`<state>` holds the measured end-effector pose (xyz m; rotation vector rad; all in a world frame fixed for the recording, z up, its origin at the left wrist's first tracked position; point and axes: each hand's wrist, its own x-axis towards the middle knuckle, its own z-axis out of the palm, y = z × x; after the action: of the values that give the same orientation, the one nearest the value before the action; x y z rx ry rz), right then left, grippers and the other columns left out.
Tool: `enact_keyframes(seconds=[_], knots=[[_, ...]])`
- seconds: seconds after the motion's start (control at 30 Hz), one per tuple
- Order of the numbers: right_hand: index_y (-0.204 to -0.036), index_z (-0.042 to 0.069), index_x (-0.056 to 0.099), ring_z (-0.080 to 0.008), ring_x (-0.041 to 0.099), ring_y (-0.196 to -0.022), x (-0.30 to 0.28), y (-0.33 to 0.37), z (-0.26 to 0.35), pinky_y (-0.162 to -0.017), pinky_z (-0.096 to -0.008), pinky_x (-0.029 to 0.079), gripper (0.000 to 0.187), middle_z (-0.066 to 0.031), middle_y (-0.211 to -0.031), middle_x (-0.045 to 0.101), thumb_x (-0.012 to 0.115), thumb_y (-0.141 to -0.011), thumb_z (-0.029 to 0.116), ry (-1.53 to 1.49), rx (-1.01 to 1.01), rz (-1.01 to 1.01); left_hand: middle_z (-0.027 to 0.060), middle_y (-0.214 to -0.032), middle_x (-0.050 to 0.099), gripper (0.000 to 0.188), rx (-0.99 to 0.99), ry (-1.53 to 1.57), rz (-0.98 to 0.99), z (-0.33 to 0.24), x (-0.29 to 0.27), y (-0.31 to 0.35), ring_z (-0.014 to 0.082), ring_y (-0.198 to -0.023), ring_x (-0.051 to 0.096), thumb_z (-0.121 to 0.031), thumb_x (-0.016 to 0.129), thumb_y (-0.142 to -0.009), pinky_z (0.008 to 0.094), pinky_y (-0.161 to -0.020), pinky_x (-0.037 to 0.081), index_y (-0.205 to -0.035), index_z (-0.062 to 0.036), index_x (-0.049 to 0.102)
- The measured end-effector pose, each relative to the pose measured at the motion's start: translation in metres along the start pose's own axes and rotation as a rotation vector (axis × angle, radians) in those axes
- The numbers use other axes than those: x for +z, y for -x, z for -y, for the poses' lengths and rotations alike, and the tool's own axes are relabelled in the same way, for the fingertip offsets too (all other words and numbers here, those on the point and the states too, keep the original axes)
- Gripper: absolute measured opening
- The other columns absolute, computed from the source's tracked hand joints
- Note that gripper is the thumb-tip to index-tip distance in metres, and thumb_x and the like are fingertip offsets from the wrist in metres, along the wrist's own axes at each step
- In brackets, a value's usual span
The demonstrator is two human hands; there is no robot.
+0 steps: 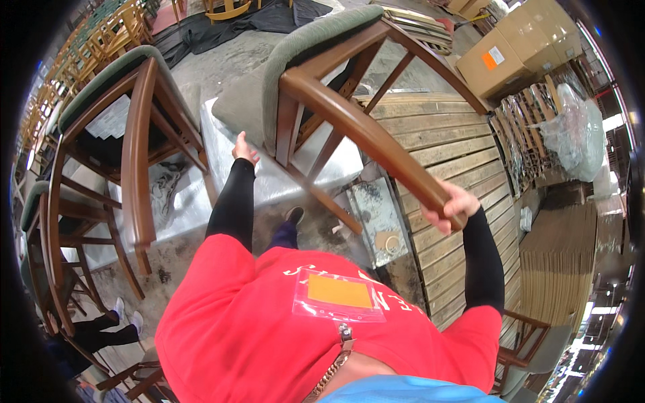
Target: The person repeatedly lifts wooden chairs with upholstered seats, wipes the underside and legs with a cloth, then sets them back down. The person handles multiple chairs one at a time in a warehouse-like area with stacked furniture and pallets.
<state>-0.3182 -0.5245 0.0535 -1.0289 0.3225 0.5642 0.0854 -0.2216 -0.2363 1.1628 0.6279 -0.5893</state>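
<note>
A brown wooden chair (356,114) with grey-green upholstery is tipped over in front of me. My right hand (451,207) is wrapped round the end of one thick, curved wooden part of its frame. Close to the lower edge of the grey cushion (248,104) is my left hand (245,149), its fingers stretched out and apart; whether it touches the cushion I cannot tell. Beneath the chair is a low surface wrapped in shiny plastic film (232,176). To the left, a similar chair (138,127) is also tipped, its seat underside showing.
Wooden slats (463,141) form a low platform to the right. Beyond it are cardboard boxes (510,50) and a tall stack of flat cardboard (557,262). More chairs (111,33) crowd the far left. Another person's legs and shoes (124,326) show at the lower left.
</note>
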Motion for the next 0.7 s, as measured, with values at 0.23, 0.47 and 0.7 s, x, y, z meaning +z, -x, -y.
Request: enact_keyframes(seconds=[0.23,0.47,0.7], knots=[[-0.164,0.015,0.003,-0.0266,0.07,-0.099,-0.032,-0.023,0.043,-0.087,-0.043,0.057,0.093,-0.0185,-0.112,0.067,0.068,-0.099,0.027,0.292,0.161,0.249,0.0063,-0.141,0.062,0.069,-0.053,0.204,0.14,-0.021,0.018,-0.058,0.0282,-0.124,0.06,-0.061,0.059,-0.094,0.0452,-0.104,0.047,-0.142,-0.0122,0.054],[-0.161,0.007,0.02,-0.0243,0.071,-0.094,-0.021,-0.164,0.137,-0.078,-0.0397,0.061,0.084,-0.019,-0.122,0.064,0.06,-0.1,0.049,0.098,-0.2,-0.491,0.0117,-0.14,0.06,0.064,0.051,0.373,0.362,-0.056,0.05,-0.067,0.0335,-0.128,0.054,-0.053,0.056,-0.098,0.049,-0.11,0.041,-0.144,-0.0091,0.053],[-0.155,-0.004,0.008,-0.0259,0.069,-0.074,-0.001,-0.287,0.164,-0.061,-0.041,0.064,0.101,-0.0232,-0.115,0.061,0.067,-0.095,0.051,-0.081,-0.499,-0.536,0.0118,-0.14,0.059,0.063,0.004,0.36,0.247,-0.057,0.045,-0.079,0.0333,-0.128,0.053,-0.051,0.059,-0.097,0.0485,-0.111,0.04,-0.143,-0.0079,0.053]])
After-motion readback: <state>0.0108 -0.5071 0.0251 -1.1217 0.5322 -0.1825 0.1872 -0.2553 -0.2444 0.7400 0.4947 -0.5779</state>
